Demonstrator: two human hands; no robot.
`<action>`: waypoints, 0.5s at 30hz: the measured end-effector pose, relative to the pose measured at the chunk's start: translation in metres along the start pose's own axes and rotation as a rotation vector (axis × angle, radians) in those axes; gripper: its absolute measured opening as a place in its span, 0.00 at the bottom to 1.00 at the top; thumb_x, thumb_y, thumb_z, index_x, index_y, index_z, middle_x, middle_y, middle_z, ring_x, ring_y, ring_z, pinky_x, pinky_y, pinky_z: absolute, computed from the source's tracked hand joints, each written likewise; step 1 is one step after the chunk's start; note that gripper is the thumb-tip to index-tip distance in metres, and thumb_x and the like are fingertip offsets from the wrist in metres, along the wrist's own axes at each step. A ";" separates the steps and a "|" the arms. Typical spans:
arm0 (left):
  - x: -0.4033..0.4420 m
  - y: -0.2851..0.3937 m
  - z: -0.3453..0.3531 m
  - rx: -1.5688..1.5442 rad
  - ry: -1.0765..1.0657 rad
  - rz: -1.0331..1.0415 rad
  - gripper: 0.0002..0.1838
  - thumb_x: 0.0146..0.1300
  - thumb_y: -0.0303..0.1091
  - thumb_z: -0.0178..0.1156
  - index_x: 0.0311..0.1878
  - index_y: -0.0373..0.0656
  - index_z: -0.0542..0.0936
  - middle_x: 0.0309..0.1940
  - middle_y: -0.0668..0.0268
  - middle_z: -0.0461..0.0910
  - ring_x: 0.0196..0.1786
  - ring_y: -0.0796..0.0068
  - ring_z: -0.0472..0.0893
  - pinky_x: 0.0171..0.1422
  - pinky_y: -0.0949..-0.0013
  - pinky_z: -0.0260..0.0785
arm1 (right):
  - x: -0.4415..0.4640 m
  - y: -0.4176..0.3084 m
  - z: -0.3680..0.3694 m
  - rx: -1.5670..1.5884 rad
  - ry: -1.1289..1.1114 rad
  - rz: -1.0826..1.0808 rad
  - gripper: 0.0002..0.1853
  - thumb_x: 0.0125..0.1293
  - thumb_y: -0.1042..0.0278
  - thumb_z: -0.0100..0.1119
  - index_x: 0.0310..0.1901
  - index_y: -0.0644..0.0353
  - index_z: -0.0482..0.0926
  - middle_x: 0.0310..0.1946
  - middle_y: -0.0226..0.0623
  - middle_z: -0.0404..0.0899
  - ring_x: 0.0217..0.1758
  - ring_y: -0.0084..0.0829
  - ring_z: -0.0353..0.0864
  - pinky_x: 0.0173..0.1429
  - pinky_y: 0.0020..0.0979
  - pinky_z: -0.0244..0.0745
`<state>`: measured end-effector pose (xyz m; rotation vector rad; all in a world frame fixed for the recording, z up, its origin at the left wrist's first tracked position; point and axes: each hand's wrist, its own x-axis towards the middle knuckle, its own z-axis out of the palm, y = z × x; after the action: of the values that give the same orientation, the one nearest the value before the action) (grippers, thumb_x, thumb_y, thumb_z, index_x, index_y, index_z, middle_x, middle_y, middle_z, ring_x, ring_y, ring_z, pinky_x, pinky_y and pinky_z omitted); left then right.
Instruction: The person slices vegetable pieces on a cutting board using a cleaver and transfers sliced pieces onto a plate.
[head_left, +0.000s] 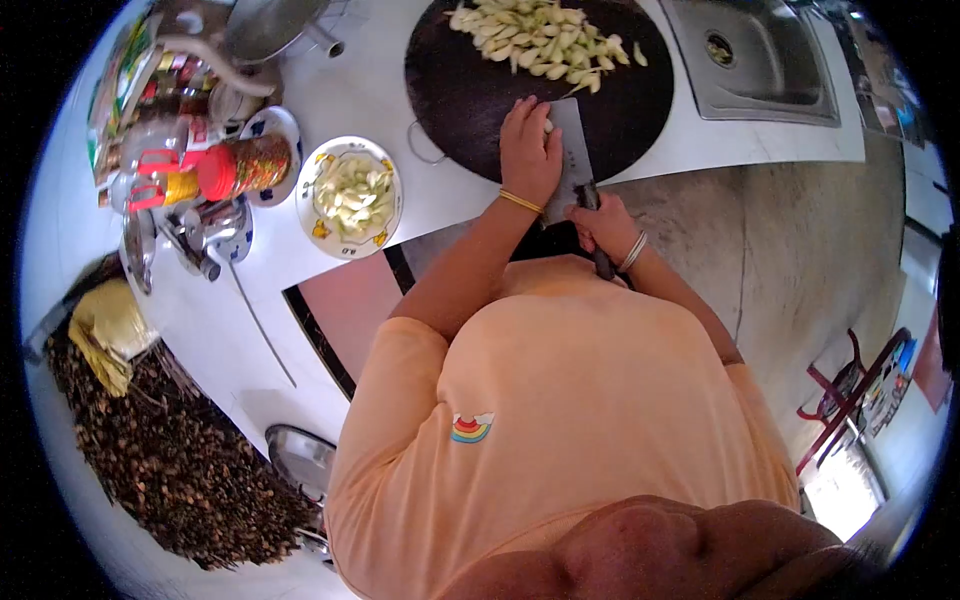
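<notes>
My right hand (606, 226) is wrapped round the dark handle of a cleaver (571, 145). Its broad blade lies over the near edge of a round dark chopping board (450, 110). Beside the blade, my left hand (530, 155) is closed with fingertips on the board, and a small pale bulb (548, 125) peeks out by the fingers. Towards the back of the board lies a heap of pale green-white small bulbs (540, 40) with thin tails. To the left, a patterned plate (312, 222) holds trimmed pale pieces (355, 197).
A steel sink (745, 95) is set in the counter at right. At left stand a red-lidded jar (245, 167), bottles, a pan (270, 30) and metal ladles (215, 220). A yellow bag (110, 320) rests by a large dark heap (180, 460) of dry pieces.
</notes>
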<state>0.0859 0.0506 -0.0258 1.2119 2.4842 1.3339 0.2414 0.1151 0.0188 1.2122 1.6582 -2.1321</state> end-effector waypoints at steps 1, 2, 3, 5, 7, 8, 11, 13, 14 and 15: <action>-0.002 -0.003 -0.006 0.017 0.012 -0.017 0.22 0.59 0.30 0.61 0.58 0.38 0.74 0.62 0.49 0.69 0.66 0.46 0.66 0.71 0.49 0.57 | 0.002 -0.004 0.005 -0.067 -0.005 0.013 0.11 0.61 0.68 0.62 0.27 0.61 0.71 0.13 0.31 0.70 0.12 0.23 0.69 0.17 0.28 0.64; -0.005 -0.006 -0.013 0.028 0.059 -0.047 0.22 0.59 0.30 0.61 0.57 0.38 0.74 0.61 0.48 0.70 0.66 0.45 0.67 0.70 0.49 0.58 | 0.006 -0.007 0.012 -0.137 -0.017 0.023 0.11 0.62 0.70 0.61 0.27 0.60 0.69 0.13 0.29 0.68 0.11 0.22 0.66 0.16 0.27 0.62; -0.006 -0.012 -0.023 0.041 0.110 -0.076 0.21 0.59 0.29 0.61 0.57 0.38 0.74 0.60 0.48 0.71 0.65 0.45 0.67 0.70 0.50 0.58 | 0.012 -0.011 0.019 -0.149 -0.054 0.021 0.11 0.62 0.70 0.61 0.27 0.60 0.69 0.13 0.29 0.68 0.11 0.22 0.66 0.16 0.27 0.62; -0.011 -0.029 -0.045 0.075 0.187 -0.106 0.21 0.59 0.29 0.60 0.57 0.37 0.74 0.60 0.48 0.71 0.65 0.45 0.67 0.70 0.50 0.58 | 0.023 -0.018 0.033 -0.170 -0.169 -0.012 0.10 0.61 0.70 0.61 0.29 0.60 0.70 0.13 0.29 0.68 0.11 0.22 0.67 0.17 0.27 0.62; -0.012 -0.038 -0.070 0.124 0.277 -0.174 0.21 0.59 0.30 0.60 0.56 0.36 0.74 0.60 0.47 0.71 0.65 0.44 0.67 0.70 0.50 0.58 | 0.032 -0.041 0.057 -0.188 -0.268 -0.012 0.11 0.60 0.68 0.62 0.28 0.62 0.71 0.13 0.31 0.70 0.12 0.23 0.69 0.18 0.29 0.65; -0.013 -0.043 -0.086 0.137 0.291 -0.180 0.21 0.59 0.30 0.60 0.56 0.36 0.74 0.60 0.47 0.71 0.65 0.44 0.67 0.70 0.50 0.58 | 0.037 -0.049 0.069 -0.195 -0.337 -0.002 0.12 0.60 0.65 0.62 0.27 0.63 0.72 0.13 0.33 0.72 0.12 0.25 0.71 0.18 0.31 0.67; -0.018 -0.061 -0.135 0.278 0.403 -0.251 0.19 0.62 0.32 0.59 0.55 0.36 0.76 0.58 0.46 0.73 0.63 0.45 0.69 0.69 0.51 0.60 | 0.072 -0.050 0.103 -0.278 -0.529 -0.120 0.12 0.60 0.65 0.61 0.29 0.66 0.74 0.14 0.36 0.74 0.13 0.25 0.72 0.18 0.30 0.67; -0.027 -0.077 -0.161 0.331 0.413 -0.295 0.18 0.61 0.31 0.59 0.54 0.35 0.76 0.59 0.46 0.72 0.64 0.46 0.69 0.69 0.51 0.59 | 0.073 -0.061 0.124 -0.359 -0.620 -0.138 0.13 0.60 0.64 0.61 0.30 0.67 0.74 0.14 0.36 0.74 0.13 0.26 0.72 0.18 0.30 0.68; -0.034 -0.088 -0.170 0.353 0.423 -0.296 0.17 0.62 0.31 0.59 0.53 0.35 0.77 0.59 0.46 0.72 0.64 0.47 0.69 0.69 0.51 0.59 | 0.068 -0.071 0.134 -0.402 -0.611 -0.143 0.13 0.60 0.64 0.61 0.30 0.68 0.74 0.14 0.37 0.74 0.13 0.26 0.72 0.18 0.31 0.68; -0.041 -0.097 -0.177 0.450 0.436 -0.273 0.17 0.62 0.31 0.58 0.53 0.36 0.77 0.59 0.47 0.72 0.64 0.48 0.69 0.69 0.50 0.59 | 0.064 -0.077 0.136 -0.445 -0.599 -0.147 0.14 0.60 0.63 0.62 0.31 0.69 0.74 0.14 0.37 0.74 0.13 0.26 0.72 0.18 0.31 0.68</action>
<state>-0.0161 -0.1263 0.0012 0.6305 3.2416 1.0946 0.0884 0.0448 0.0369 0.2923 1.8103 -1.7944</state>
